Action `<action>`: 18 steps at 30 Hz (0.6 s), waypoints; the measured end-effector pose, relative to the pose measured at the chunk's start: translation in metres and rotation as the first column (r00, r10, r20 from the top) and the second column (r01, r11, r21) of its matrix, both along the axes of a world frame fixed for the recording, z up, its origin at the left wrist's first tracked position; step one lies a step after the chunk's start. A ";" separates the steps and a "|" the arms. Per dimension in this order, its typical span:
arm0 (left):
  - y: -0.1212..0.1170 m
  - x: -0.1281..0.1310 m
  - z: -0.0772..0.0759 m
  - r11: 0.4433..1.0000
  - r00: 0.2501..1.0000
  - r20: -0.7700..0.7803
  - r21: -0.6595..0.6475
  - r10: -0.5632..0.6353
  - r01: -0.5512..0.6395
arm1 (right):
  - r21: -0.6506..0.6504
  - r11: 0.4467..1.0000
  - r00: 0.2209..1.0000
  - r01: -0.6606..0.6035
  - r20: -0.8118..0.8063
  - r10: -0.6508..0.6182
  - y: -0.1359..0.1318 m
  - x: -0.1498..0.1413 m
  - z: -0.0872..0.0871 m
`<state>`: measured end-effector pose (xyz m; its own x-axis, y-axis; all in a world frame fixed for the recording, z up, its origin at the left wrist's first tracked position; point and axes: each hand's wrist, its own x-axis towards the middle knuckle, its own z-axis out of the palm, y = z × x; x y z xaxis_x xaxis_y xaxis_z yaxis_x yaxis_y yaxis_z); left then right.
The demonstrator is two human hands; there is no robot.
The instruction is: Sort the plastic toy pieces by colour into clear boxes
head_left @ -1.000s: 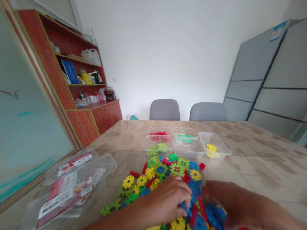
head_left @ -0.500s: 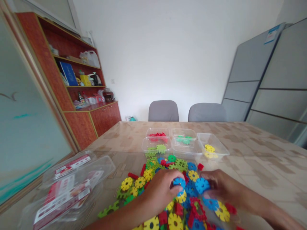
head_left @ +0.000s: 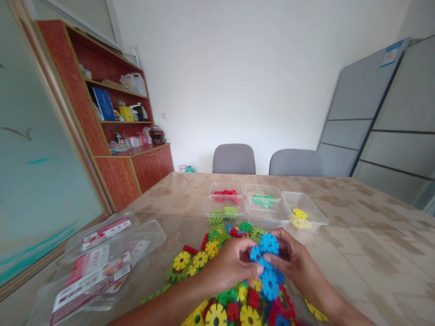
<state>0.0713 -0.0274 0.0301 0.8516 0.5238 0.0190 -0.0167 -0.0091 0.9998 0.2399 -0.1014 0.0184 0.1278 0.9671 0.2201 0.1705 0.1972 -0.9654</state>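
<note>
A heap of toothed plastic building discs (head_left: 217,253) in yellow, green, red and blue lies on the table in front of me. My left hand (head_left: 227,265) and my right hand (head_left: 297,262) meet above the heap, both closed on blue discs (head_left: 265,251). One blue disc stands up between my fingertips; others hang just below them. Behind the heap stand several clear sorting tubs: red pieces (head_left: 224,192), dark green pieces (head_left: 262,198), light green pieces (head_left: 223,212), yellow pieces (head_left: 301,214).
A clear lidded box with red-and-white labels (head_left: 102,262) sits at the table's near left. Two grey chairs (head_left: 234,159) stand at the far side. A red-brown shelf cabinet (head_left: 115,131) lines the left wall; grey panels (head_left: 380,117) lean at the right.
Both hands have risen out of the heap and come together. They now hold blue discs up between them, where a second ago they lay low among the pieces.
</note>
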 end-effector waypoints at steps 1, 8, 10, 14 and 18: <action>0.000 0.000 -0.001 1.000 1.000 -0.007 0.005 -0.014 0.014 | -0.001 1.000 1.000 -0.003 0.026 0.003 -0.001 -0.001 0.001; 0.002 -0.005 0.001 0.892 0.976 -0.133 0.441 0.174 -0.099 | -0.086 0.987 0.888 -0.134 0.431 0.158 -0.008 0.021 0.019; 0.003 -0.008 0.006 0.855 0.966 -0.167 0.512 0.197 -0.086 | -0.145 0.982 0.789 -0.123 0.586 0.185 -0.013 0.035 0.019; 0.004 -0.010 0.010 0.826 0.960 -0.195 0.560 0.200 -0.058 | -0.206 0.975 0.709 -0.084 0.675 0.204 -0.020 0.053 0.004; 0.004 -0.010 0.008 0.812 0.958 -0.209 0.583 0.194 -0.038 | -0.119 0.990 0.744 -0.082 0.653 0.140 -0.017 0.057 -0.019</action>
